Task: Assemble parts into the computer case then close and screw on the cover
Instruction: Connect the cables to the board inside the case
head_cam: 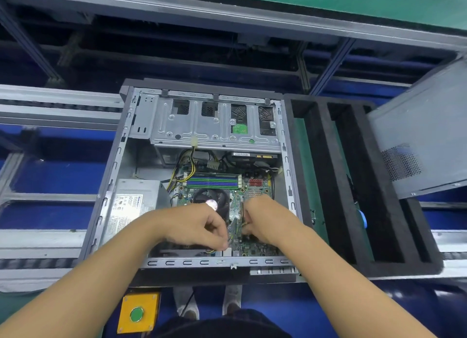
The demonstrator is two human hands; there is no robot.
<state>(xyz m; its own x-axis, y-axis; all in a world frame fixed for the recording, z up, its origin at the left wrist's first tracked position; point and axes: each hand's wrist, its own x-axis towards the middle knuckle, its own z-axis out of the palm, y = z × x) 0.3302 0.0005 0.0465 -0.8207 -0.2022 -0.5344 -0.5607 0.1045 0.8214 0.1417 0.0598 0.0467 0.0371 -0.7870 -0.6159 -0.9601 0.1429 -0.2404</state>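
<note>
Single view, head-worn, wide-angle. Sits above the near edge of the conveyor line (50,102), facing forward and steeply down. Close range: the open computer case (111,176) fills mid-frame within arm's reach, left hand (199,224) and right hand (262,219) meeting at its near end. The person's shoes (185,304) show under the near edge. The conveyor's far rails run across the top, bowed by the lens.

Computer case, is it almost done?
Not yet. Power supply and board already sit in the case. The left hand pinches wires over the board. The right hand works beside it, its grip unclear. The cover lies off to the right, not yet on.
</note>
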